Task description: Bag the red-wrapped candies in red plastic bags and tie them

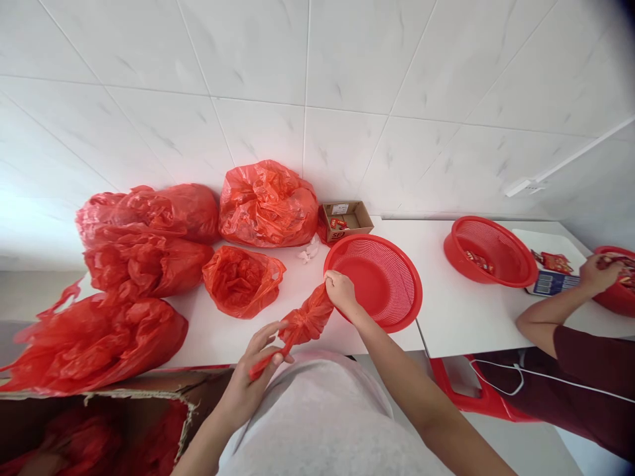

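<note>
A crumpled red plastic bag (310, 317) stretches between my two hands at the table's front edge. My left hand (260, 360) pinches its lower end, which narrows to a twisted strip. My right hand (340, 291) is closed in a fist around its upper end, beside the rim of a red mesh basket (414, 297). Nothing shows inside that basket. Left of the held bag sits an open red bag (243, 281) with its mouth upward. What the held bag contains, if anything, is hidden.
Full red bags (268, 205) crowd the left and back. A small cardboard box (360, 221) with packets stands by the wall. Rightward are another red basket (516, 264) and a co-worker's hand (600, 272) over a further basket. An open carton (149, 390) is below left.
</note>
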A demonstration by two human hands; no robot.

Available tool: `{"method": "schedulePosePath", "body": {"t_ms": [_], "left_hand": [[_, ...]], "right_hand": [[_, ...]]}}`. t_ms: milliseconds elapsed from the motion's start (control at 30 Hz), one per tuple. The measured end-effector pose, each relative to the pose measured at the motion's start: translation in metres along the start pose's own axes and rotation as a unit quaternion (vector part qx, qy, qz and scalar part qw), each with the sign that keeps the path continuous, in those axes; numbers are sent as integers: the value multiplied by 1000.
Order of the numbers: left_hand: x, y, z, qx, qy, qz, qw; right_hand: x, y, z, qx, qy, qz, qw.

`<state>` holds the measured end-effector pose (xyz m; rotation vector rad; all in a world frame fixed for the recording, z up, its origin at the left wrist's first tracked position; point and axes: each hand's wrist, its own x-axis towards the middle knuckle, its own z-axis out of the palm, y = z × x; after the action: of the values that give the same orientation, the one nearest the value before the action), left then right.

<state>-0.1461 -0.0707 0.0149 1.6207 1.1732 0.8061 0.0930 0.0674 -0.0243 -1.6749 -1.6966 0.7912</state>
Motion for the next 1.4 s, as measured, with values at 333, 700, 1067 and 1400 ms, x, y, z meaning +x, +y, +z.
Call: {"method": "schedulePosePath", "body": {"t_ms": [333, 700, 1067, 1400], "left_hand": [[51, 1, 20, -232, 100, -155, 955], [52, 26, 28, -218, -75, -164, 959], [51, 14, 21, -199, 77, -142, 967], [45, 10, 8, -93, 60, -61, 992]], "right_hand": [[-27, -67, -10, 395, -145, 60, 905], [-38, -73, -6, 271, -190, -34, 943], [-70, -69, -6, 141, -96, -32, 985], [-88, -58, -4, 133, -94, -86, 983]]}}
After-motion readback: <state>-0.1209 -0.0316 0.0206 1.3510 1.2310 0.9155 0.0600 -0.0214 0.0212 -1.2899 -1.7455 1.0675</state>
